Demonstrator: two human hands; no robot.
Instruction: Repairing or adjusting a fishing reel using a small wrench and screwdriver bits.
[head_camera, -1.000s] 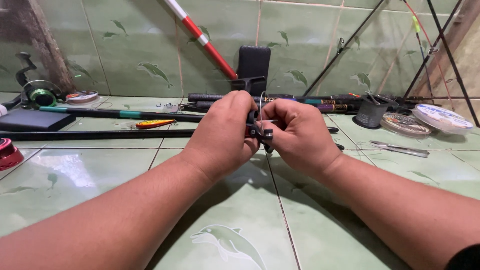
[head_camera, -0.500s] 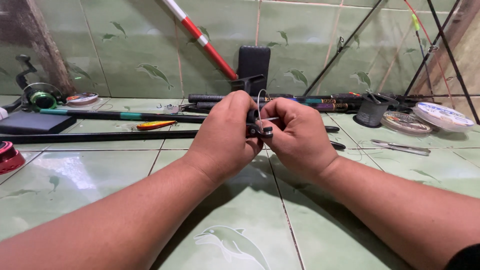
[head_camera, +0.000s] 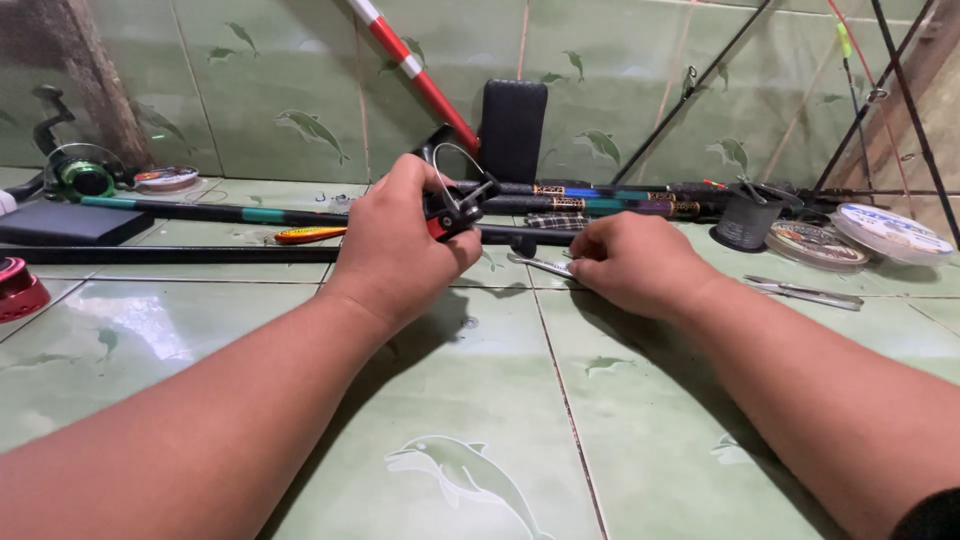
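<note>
hands: two; left hand grips one reel.

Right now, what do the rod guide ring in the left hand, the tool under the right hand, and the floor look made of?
Guide ring: thin bright wire loop, likely metal, on a black rod, possibly carbon or fibreglass. It sits in the left hand.
Tool at the right hand: silvery and shiny, probably steel.
Floor: glossy green glazed tiles, likely ceramic, with grout lines and reflections.
</note>
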